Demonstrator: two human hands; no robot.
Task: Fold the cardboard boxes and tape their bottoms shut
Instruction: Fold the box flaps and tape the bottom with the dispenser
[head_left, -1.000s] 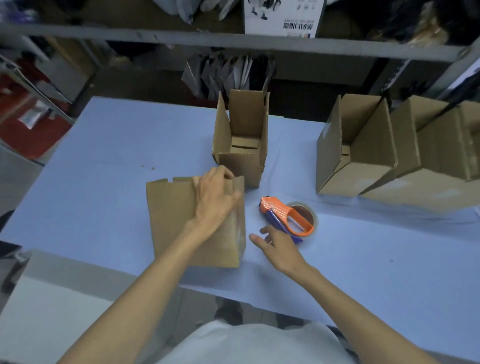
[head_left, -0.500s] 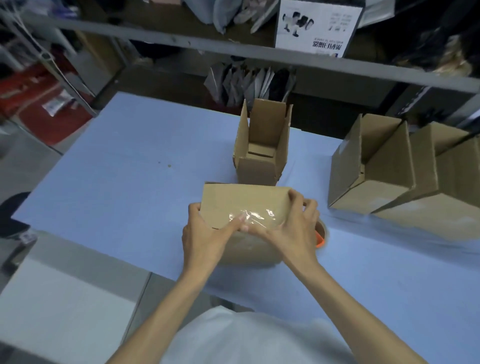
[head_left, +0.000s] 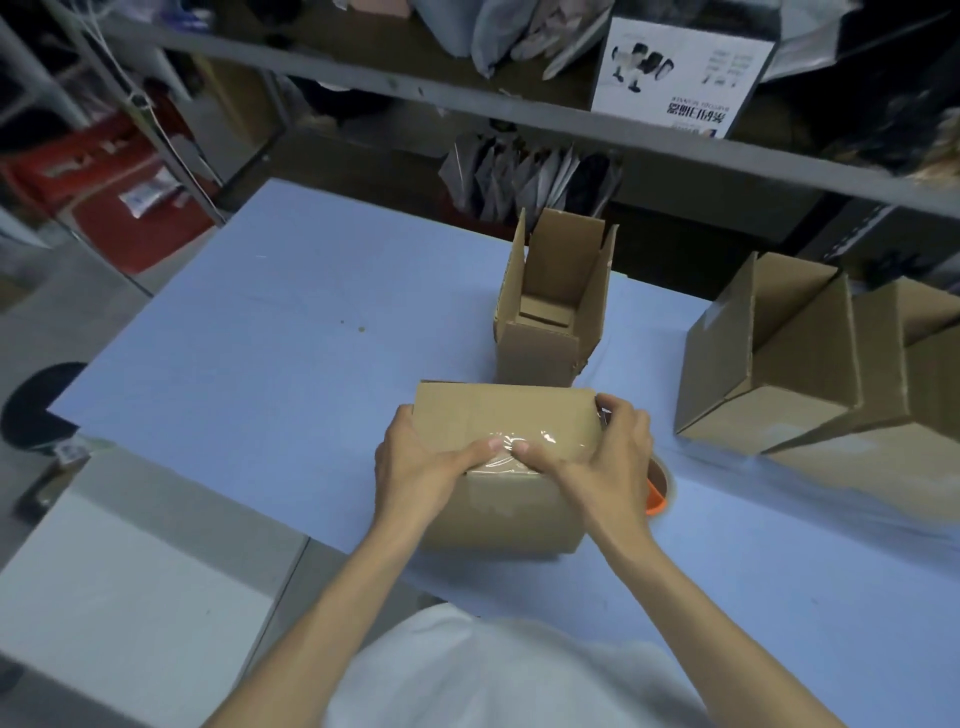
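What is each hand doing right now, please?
Left hand: grips the cardboard box, thumb on the tape.
Right hand: grips the same box, thumb on the tape.

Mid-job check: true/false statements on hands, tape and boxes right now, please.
1. Both the left hand and right hand grip the near brown cardboard box. True.
2. Clear shiny tape lies across that box's upper face. True.
3. The right hand holds the orange tape dispenser. False: it lies on the blue table, partly hidden behind that hand.
4. The tall brown cardboard box behind it is closed on top. False: its top flaps stand open.
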